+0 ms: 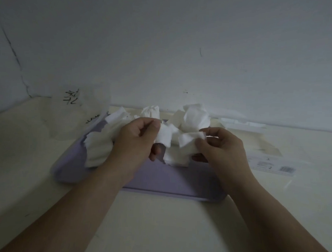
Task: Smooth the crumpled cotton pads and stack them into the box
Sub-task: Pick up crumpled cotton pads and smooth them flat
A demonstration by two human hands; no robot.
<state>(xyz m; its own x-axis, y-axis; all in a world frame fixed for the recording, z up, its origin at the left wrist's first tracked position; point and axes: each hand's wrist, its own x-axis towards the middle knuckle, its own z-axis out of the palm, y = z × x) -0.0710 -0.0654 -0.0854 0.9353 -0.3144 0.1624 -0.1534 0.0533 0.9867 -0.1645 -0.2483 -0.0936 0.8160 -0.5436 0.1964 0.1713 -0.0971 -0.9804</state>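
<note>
**A:** Lilac box (168,181), wasn't it? Where did it sit?

**B:** On the cream desk (156,230), close to the wall, with its long side towards the person. White pads (97,151) were piled at its left end and spilled over the rim.

**A:** And the hands?

**B:** Both hung over the box. The left hand (140,138) pinched a crumpled cotton pad (165,137) between thumb and fingers. The right hand (221,149) pinched white cotton too, by an upper corner. Whether they shared one pad or held two, I couldn't tell.

**A:** Any more?

**B:** Several crumpled pads (196,117) were heaped behind the hands, towards the far side of the box.

**A:** What else was about?

**B:** A clear plastic bag (82,110) with black writing lay left, near the wall. Flat packaging (270,164) with a barcode lay on the right.
</note>
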